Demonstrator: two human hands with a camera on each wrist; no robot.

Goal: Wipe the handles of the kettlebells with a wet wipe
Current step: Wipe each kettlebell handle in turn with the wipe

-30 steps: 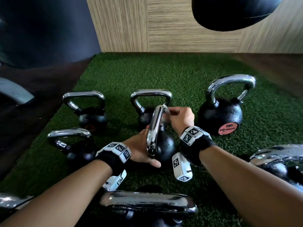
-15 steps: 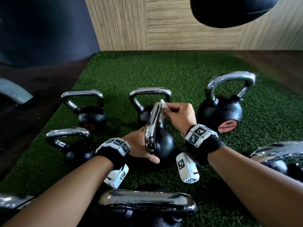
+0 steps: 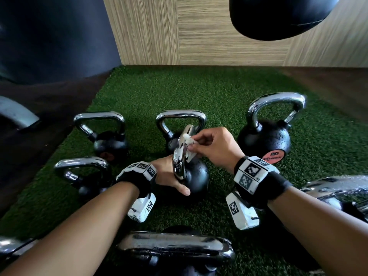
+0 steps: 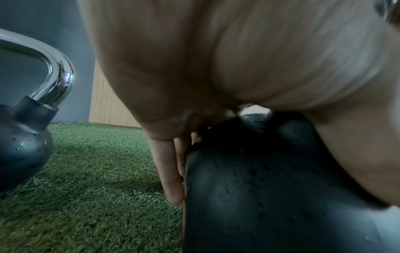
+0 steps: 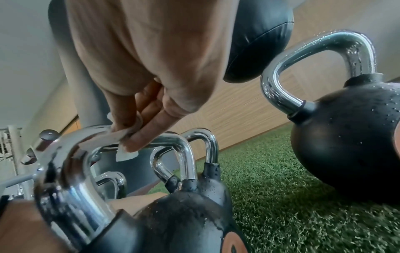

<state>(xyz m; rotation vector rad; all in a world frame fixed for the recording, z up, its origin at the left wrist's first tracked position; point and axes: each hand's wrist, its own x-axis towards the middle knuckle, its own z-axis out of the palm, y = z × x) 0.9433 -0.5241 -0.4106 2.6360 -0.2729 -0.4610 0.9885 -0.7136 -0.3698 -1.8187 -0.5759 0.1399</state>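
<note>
A small black kettlebell [image 3: 197, 176] stands mid-turf, its chrome handle [image 3: 180, 156] edge-on to me. My left hand [image 3: 167, 176] grips the ball from the left, thumb across the near side; in the left wrist view its fingers [image 4: 168, 171] lie down the ball's [image 4: 270, 188] side. My right hand [image 3: 215, 148] pinches a white wet wipe [image 3: 188, 140] against the upper part of the handle. In the right wrist view the wipe [image 5: 125, 137] is folded over the handle [image 5: 71, 154] under the fingertips [image 5: 134, 142].
Several more chrome-handled kettlebells ring it on the green turf [image 3: 199, 92]: two on the left [image 3: 110, 144] [image 3: 83, 176], one right behind [image 3: 180, 116], a large one at back right [image 3: 264, 140], one near me [image 3: 175, 248]. A black punching bag [image 3: 278, 14] hangs above.
My right hand has slid the wipe from the handle's top a little down its near side. The left hand has kept its hold on the ball.
</note>
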